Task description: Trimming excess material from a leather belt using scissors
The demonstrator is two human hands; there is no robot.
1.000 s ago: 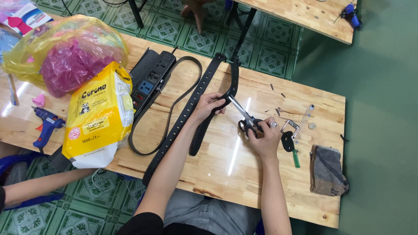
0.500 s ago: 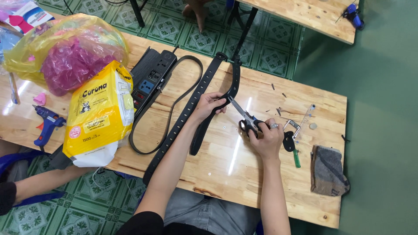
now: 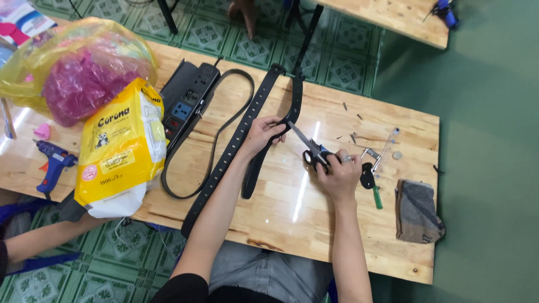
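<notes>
A pale wooden tabletop (image 3: pixel 292 224) runs across the middle of the frame over a green patterned tile floor (image 3: pixel 236 33), with plain green flooring at the right. At upper left sits a translucent yellow plastic bag stuffed with pink material (image 3: pixel 78 73), and just below it a yellow and white printed packet (image 3: pixel 120 151). A long black perforated strap (image 3: pixel 236 140) loops across the centre of the table beside a black power strip (image 3: pixel 188 98). The left hand (image 3: pixel 264 134) is closed around the strap near the frame's centre, pinching it between fingers and thumb. The right hand (image 3: pixel 339 177), a little right of centre, grips the handles of black-handled scissors (image 3: pixel 309 148), whose blades are slightly parted and point up-left to touch the strap at the left hand. At lower right lies a folded grey cloth (image 3: pixel 418 210); at left edge, a blue glue gun (image 3: pixel 53 165); near the right hand, a green-handled tool (image 3: pixel 376 196).
</notes>
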